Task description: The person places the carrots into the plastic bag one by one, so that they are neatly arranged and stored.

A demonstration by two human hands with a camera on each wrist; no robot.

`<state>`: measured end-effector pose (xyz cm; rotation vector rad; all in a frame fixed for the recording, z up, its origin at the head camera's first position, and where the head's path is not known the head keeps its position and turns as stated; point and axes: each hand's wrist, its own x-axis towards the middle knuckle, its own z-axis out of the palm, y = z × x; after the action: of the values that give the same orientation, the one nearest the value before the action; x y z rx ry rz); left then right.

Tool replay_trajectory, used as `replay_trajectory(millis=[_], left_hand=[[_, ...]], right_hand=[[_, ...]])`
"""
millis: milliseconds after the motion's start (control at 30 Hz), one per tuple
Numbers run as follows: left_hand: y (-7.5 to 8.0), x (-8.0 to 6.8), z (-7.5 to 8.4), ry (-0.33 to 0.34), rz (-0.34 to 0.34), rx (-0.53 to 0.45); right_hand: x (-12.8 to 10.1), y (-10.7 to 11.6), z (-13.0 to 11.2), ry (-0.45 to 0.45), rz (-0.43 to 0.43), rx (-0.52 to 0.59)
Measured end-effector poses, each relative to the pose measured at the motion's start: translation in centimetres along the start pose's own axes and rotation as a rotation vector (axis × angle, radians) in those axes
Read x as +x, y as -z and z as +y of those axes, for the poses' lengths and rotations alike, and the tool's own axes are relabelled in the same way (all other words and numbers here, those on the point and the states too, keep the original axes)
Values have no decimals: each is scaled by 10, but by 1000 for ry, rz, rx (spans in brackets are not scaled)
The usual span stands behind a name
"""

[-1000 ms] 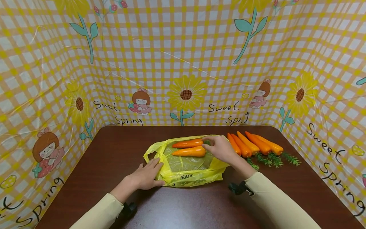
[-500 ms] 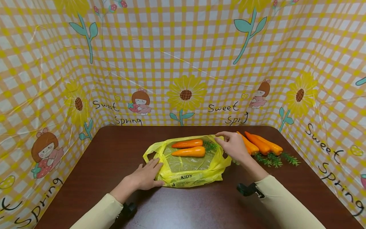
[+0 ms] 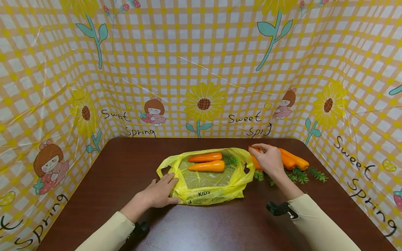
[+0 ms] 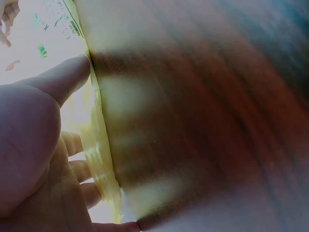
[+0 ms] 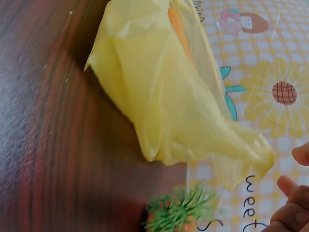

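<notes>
Putting carrots in the yellow bag point(image 3: 207, 179), middle of the picture. Left hand point(image 3: 160, 194) flat on its edge. Right hand point(image 3: 267, 159) curled over a loose carrot point(image 3: 255, 161), center right. Next: lift, slide inside.

The head view looks forward and down from above the near edge of the counter point(image 3: 220, 223), taking in both hands, the bag point(image 3: 205, 181) and the patterned backdrop. The left wrist view sits very close, low beside the left hand point(image 4: 34, 145), facing along the counter at the bag's edge. The right wrist view, also close, faces the bag's opening and the backdrop. All three share the bag.
</notes>
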<state>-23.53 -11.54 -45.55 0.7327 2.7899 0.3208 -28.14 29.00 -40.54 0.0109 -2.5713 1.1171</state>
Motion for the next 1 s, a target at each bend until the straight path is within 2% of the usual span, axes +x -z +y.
replay_trajectory(millis=[467, 800, 1000], left_hand=[[1, -2, 0, 0, 5, -10], [1, -1, -1, 0, -3, -15], [-1, 1, -2, -2, -4, -13]], right_hand=[[-4, 5, 25, -108, -33, -111], [-6, -2, 39, -78, -55, -288], [-9, -7, 48, -95, -64, -328]])
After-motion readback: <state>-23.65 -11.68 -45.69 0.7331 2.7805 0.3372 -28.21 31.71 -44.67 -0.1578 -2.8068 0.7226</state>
